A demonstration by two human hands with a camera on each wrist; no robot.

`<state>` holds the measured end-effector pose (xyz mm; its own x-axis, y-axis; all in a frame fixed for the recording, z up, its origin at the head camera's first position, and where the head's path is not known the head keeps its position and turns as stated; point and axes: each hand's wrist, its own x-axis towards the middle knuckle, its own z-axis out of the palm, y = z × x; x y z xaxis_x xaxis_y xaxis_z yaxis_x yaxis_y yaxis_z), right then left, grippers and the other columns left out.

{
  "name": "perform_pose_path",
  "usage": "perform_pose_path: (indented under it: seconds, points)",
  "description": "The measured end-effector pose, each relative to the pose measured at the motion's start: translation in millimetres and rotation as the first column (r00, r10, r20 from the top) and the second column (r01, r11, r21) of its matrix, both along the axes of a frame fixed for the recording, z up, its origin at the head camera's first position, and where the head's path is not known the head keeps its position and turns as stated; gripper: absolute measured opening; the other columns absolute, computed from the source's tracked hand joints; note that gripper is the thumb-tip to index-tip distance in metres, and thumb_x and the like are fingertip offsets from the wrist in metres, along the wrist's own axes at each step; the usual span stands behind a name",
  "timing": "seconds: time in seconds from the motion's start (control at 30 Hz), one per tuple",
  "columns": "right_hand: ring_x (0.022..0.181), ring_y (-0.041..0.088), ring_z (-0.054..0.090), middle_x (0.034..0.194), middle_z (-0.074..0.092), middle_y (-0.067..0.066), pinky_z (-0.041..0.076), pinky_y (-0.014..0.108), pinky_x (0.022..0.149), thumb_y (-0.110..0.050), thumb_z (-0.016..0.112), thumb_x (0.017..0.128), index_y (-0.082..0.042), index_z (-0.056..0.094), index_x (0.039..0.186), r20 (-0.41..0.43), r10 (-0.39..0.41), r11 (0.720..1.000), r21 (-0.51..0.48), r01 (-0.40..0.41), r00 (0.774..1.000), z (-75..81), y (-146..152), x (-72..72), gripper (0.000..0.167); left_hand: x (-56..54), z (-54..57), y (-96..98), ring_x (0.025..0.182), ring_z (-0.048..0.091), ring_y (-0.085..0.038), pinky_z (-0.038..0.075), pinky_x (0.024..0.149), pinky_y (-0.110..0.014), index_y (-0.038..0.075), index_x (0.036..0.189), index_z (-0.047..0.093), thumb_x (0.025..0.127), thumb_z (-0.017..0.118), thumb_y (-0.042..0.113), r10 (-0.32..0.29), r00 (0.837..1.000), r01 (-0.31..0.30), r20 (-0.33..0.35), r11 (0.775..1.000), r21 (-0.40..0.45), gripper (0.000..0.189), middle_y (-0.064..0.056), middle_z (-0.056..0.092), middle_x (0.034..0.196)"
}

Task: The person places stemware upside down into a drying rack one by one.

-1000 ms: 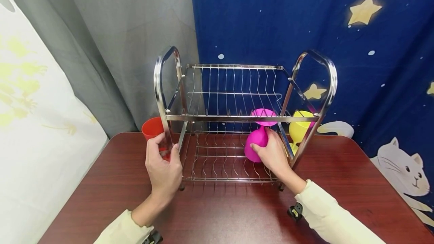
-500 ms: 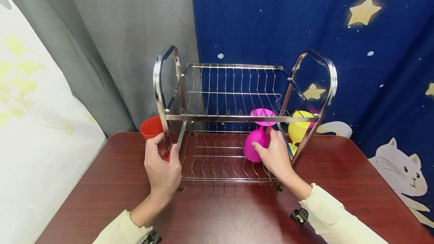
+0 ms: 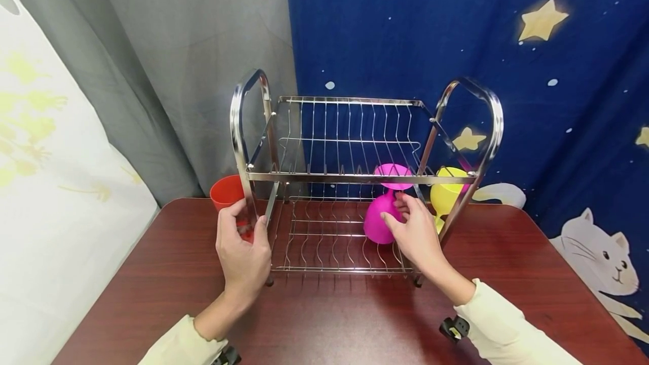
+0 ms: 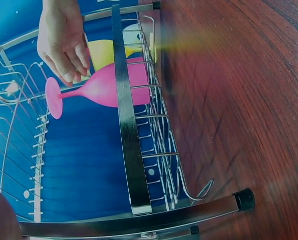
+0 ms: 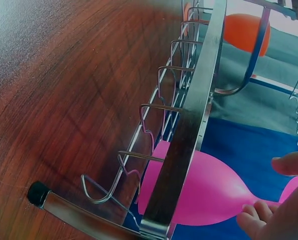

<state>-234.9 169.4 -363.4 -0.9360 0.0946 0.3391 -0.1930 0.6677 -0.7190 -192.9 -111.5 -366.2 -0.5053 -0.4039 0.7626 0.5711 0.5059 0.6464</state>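
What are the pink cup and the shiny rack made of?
The pink cup looks like plastic: smooth, rather matte, one even color, though I can't be certain. The rack seems to be polished metal, perhaps steel or chrome-plated, because it shows bright, mirror-like reflections.

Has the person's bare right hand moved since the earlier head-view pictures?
Yes: against the shiny two-tier metal rack, the bare right hand has shifted slightly right and down in the picture.

Pale cream fabric left sleeve (image 3: 177, 345); matching right sleeve (image 3: 509, 325), creased; blocky black left wrist device (image 3: 227, 355); blocky black right wrist device (image 3: 454, 328), yellow-marked.
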Motion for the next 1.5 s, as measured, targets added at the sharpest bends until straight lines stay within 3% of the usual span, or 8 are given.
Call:
perform_pose_path:
  seconds: [0.2,0.43,0.63,0.8,1.1,1.27,1.43,1.5]
  points:
    - [0.1,0.027,0.067,0.108,0.069,0.017,0.054,0.039,0.089,-0.015,0.073,0.087,0.003,0.061,0.124,-0.014,0.049,0.998,-0.044,-0.05,0.999,0.2,1.3,1.2,0.043,0.1,-0.5,-0.1,0.084,0.052,-0.017,0.045,0.073,-0.015,-0.006,0.116,0.056,0.079,0.066,-0.013,0.001,1.0,-0.001,0.0,1.0,0.001,0.039,-0.016,0.058,0.1]
    - [0.093,0.022,0.07,0.101,0.074,0.009,0.058,0.034,0.074,-0.023,0.074,0.086,-0.008,0.072,0.116,-0.042,0.033,0.999,0.018,-0.033,0.999,2.8,3.7,6.1,0.033,0.3,-0.2,-0.8,0.086,0.052,-0.017,0.045,0.073,-0.016,-0.006,0.116,0.057,0.079,0.067,-0.012,0.002,1.0,-0.002,0.001,1.0,-0.009,0.039,-0.016,0.058,0.1]
    - [0.074,0.019,0.061,0.103,0.074,0.008,0.042,0.025,0.051,-0.024,0.075,0.085,-0.014,0.076,0.11,-0.052,0.021,0.999,0.033,-0.019,0.998,7.1,4.0,11.0,0.027,0.2,1.4,-1.5,0.082,0.052,-0.017,0.045,0.069,-0.019,-0.007,0.114,0.059,0.078,0.067,-0.013,-0.005,1.0,0.004,-0.023,1.0,-0.01,0.037,-0.018,0.057,0.098]
    - [0.067,0.018,0.053,0.101,0.075,0.007,0.039,0.025,0.05,-0.025,0.075,0.085,-0.016,0.076,0.109,-0.04,0.02,1.0,0.023,-0.019,0.999,12.3,2.1,16.7,0.026,0.7,1.4,-2.3,0.082,0.053,-0.017,0.045,0.069,-0.015,-0.005,0.115,0.059,0.079,0.068,-0.012,-0.003,1.0,0.003,-0.013,1.0,-0.008,0.038,-0.017,0.058,0.097]
    - [0.077,0.013,0.067,0.095,0.076,0.002,0.047,0.021,0.056,-0.027,0.075,0.085,-0.016,0.075,0.112,-0.002,0.075,0.993,-0.096,-0.074,0.997,22.1,2.9,27.2,0.028,0.8,1.8,-3.5,0.084,0.053,-0.015,0.046,0.069,-0.016,-0.005,0.113,0.061,0.078,0.068,-0.012,-0.005,0.999,0.005,-0.032,1.0,-0.022,0.037,-0.018,0.057,0.097]
    - [0.087,0.012,0.073,0.095,0.075,0.009,0.057,0.021,0.074,-0.021,0.074,0.087,-0.005,0.072,0.115,0.031,0.219,0.934,-0.295,-0.2,0.975,23.8,7.1,28.4,0.032,0.4,1.4,-3.6,0.083,0.053,-0.016,0.046,0.068,-0.018,-0.005,0.113,0.061,0.077,0.068,-0.012,-0.003,0.999,0.002,-0.039,1.0,-0.023,0.037,-0.017,0.058,0.096]
    - [0.085,0.02,0.073,0.099,0.071,0.024,0.059,0.034,0.073,-0.01,0.07,0.089,0.008,0.066,0.117,0.024,0.345,0.835,-0.465,-0.295,0.938,24.3,10.1,28.9,0.033,1.4,1.8,-3.9,0.085,0.053,-0.017,0.046,0.068,-0.017,-0.005,0.114,0.061,0.078,0.069,-0.012,-0.009,0.999,0.008,-0.033,1.0,-0.019,0.038,-0.017,0.058,0.097]
    - [0.085,0.021,0.073,0.1,0.07,0.026,0.059,0.037,0.072,-0.007,0.068,0.09,0.011,0.064,0.117,0.011,0.371,0.811,-0.491,-0.318,0.929,25.0,11.3,30.4,0.033,2.1,2.2,-3.9,0.085,0.053,-0.016,0.046,0.069,-0.015,-0.004,0.115,0.061,0.078,0.069,-0.011,-0.007,1.0,0.007,-0.028,1.0,-0.015,0.039,-0.016,0.058,0.097]
